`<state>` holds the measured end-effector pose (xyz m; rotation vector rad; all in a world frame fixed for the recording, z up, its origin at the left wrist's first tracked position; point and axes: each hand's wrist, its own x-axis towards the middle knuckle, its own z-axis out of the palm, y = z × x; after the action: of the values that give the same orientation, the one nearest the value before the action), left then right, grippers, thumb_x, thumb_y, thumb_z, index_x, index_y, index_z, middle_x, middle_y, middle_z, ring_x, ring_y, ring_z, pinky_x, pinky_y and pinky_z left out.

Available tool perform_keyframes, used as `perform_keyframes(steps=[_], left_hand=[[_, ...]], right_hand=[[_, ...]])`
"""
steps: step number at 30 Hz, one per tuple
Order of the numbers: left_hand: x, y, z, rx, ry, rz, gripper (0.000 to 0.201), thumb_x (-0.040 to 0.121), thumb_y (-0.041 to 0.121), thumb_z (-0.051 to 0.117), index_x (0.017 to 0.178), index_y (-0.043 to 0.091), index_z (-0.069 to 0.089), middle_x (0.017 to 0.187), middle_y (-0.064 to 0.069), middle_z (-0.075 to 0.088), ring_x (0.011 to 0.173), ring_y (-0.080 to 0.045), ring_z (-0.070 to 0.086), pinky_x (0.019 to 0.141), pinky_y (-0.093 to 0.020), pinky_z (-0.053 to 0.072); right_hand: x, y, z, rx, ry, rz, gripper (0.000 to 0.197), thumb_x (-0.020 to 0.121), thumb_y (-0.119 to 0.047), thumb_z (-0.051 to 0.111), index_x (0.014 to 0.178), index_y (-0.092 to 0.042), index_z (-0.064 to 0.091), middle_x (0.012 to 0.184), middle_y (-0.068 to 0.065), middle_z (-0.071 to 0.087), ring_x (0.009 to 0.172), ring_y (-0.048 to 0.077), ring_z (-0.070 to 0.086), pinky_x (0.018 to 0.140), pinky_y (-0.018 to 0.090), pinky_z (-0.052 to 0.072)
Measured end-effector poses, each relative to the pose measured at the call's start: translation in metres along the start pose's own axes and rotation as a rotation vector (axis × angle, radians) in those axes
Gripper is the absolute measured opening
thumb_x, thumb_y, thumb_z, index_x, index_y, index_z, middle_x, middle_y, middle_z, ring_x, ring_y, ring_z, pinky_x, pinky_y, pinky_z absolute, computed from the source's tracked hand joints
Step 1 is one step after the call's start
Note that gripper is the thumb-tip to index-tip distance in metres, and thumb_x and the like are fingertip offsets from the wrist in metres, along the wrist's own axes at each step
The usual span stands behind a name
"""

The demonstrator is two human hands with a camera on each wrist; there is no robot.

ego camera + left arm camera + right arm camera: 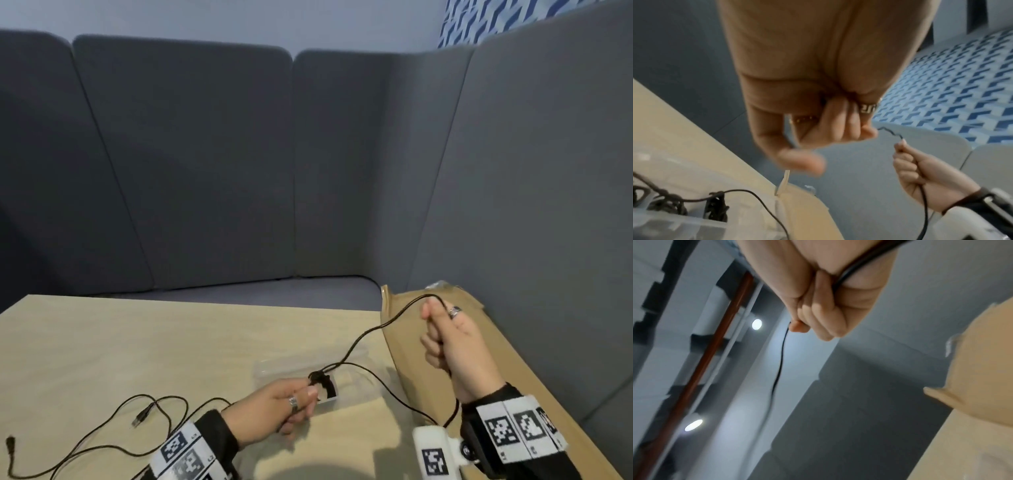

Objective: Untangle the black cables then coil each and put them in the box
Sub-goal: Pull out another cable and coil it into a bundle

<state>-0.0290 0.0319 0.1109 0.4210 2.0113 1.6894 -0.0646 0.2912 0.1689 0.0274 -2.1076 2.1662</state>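
Hands first: we see the left hand (pixel 281 407) low over the pale wooden table (pixel 137 342), its thumb and fingertips pinched on a knotted bundle of thin black cable (pixel 320 381) that sits just above a shallow clear plastic box (pixel 274 368). The right hand (pixel 445 337) is raised to the right, above a brown cardboard sheet (pixel 404 329) — its fingers are curled into a fist around a strand of the same thin black cable (pixel 363 335), which runs from the fist down and left to the knot. More black cable lies in loose loops on the near left of the table, with a small plug end (pixel 138 418) among the loops. Behind the table stands a grey upholstered bench back (pixel 205 154).
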Motion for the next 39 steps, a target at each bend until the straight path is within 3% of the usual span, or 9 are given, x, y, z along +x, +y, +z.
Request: perform_keyframes(steps=[7, 13, 20, 22, 27, 30, 33, 36, 39], left_hand=[[0.003, 0.045, -0.006, -0.835, 0.058, 0.245, 0.054, 0.063, 0.035, 0.083, 0.108, 0.009, 0.068, 0.054, 0.001, 0.042, 0.042, -0.012, 0.044, 0.054, -0.031, 0.052], [0.037, 0.05, -0.018, -0.921, 0.411, 0.274, 0.035, 0.099, 0.018, 0.033, 0.125, 0.007, 0.054, 0.128, -0.008, 0.06, 0.121, -0.021, 0.055, 0.105, -0.036, 0.043], [0.033, 0.001, -0.027, 0.682, 0.403, 0.092, 0.023, 0.1, 0.018, 0.031, 0.108, 0.021, 0.052, 0.109, 0.001, 0.062, 0.1, -0.008, 0.058, 0.094, -0.029, 0.046], [0.024, 0.009, -0.025, 0.688, 0.372, 0.096, 0.023, 0.1, 0.021, 0.031, 0.095, 0.022, 0.053, 0.086, 0.002, 0.064, 0.076, -0.004, 0.06, 0.08, -0.029, 0.049], [0.007, 0.057, -0.016, 0.097, 0.026, 0.061, 0.035, 0.095, 0.028, 0.035, 0.09, 0.006, 0.062, 0.06, -0.002, 0.062, 0.033, -0.011, 0.039, 0.042, -0.019, 0.032], [-0.001, 0.074, -0.017, -0.061, -0.099, 0.125, 0.04, 0.09, 0.03, 0.038, 0.097, 0.001, 0.065, 0.049, 0.0, 0.05, 0.033, -0.006, 0.027, 0.039, -0.013, 0.024], [-0.007, 0.084, -0.029, 0.037, 0.0, 0.21, 0.033, 0.091, 0.03, 0.047, 0.103, 0.006, 0.067, 0.044, 0.007, 0.037, 0.04, -0.006, 0.025, 0.046, -0.016, 0.024], [-0.005, 0.083, -0.04, 0.203, 0.128, 0.201, 0.024, 0.097, 0.021, 0.047, 0.101, 0.01, 0.068, 0.041, 0.009, 0.035, 0.041, -0.005, 0.027, 0.045, -0.014, 0.027], [-0.001, 0.079, -0.039, 0.229, 0.029, 0.124, 0.025, 0.098, 0.023, 0.046, 0.095, 0.012, 0.069, 0.039, 0.01, 0.037, 0.037, -0.006, 0.026, 0.043, -0.018, 0.024]], right_hand=[[-0.009, 0.045, -0.003, -0.766, -0.242, 0.03, 0.026, 0.099, -0.021, 0.039, 0.075, -0.019, 0.05, 0.055, -0.009, 0.044, 0.055, 0.002, 0.043, 0.057, 0.015, 0.034], [-0.075, 0.048, 0.061, -1.241, -0.949, 0.15, 0.048, 0.09, -0.066, 0.021, 0.113, -0.027, 0.039, 0.118, 0.021, 0.057, 0.11, 0.032, 0.056, 0.087, 0.04, 0.039], [-0.054, -0.016, 0.026, -1.43, -0.475, -0.472, 0.023, 0.088, -0.045, 0.039, 0.095, -0.031, 0.055, 0.083, -0.008, 0.065, 0.081, 0.019, 0.06, 0.06, 0.029, 0.03], [-0.042, -0.02, 0.014, -1.547, -0.275, -0.604, 0.029, 0.063, -0.018, 0.08, 0.08, -0.035, 0.063, 0.062, -0.015, 0.062, 0.056, 0.013, 0.054, 0.051, 0.022, 0.025], [-0.023, -0.026, 0.01, -1.43, 0.162, -0.907, 0.041, 0.079, 0.001, 0.043, 0.094, -0.023, 0.072, 0.06, -0.003, 0.058, 0.051, 0.022, 0.052, 0.049, 0.03, 0.041], [-0.016, -0.034, 0.004, -1.204, -0.054, -0.772, 0.031, 0.095, -0.04, 0.038, 0.095, -0.033, 0.068, 0.077, -0.015, 0.067, 0.073, 0.012, 0.062, 0.067, 0.033, 0.051], [-0.022, -0.029, -0.006, -0.992, -0.409, -0.462, 0.049, 0.086, -0.065, 0.016, 0.093, -0.045, 0.06, 0.089, -0.035, 0.059, 0.096, -0.012, 0.047, 0.097, 0.012, 0.026], [-0.026, -0.016, -0.017, -1.151, -0.526, -0.47, 0.063, 0.081, -0.074, 0.004, 0.091, -0.045, 0.058, 0.092, -0.034, 0.051, 0.097, -0.01, 0.041, 0.09, 0.006, 0.023], [-0.015, -0.01, -0.022, -1.114, -0.294, -0.576, 0.049, 0.088, -0.058, 0.036, 0.088, -0.024, 0.071, 0.073, -0.028, 0.05, 0.08, -0.003, 0.056, 0.074, 0.012, 0.037]])
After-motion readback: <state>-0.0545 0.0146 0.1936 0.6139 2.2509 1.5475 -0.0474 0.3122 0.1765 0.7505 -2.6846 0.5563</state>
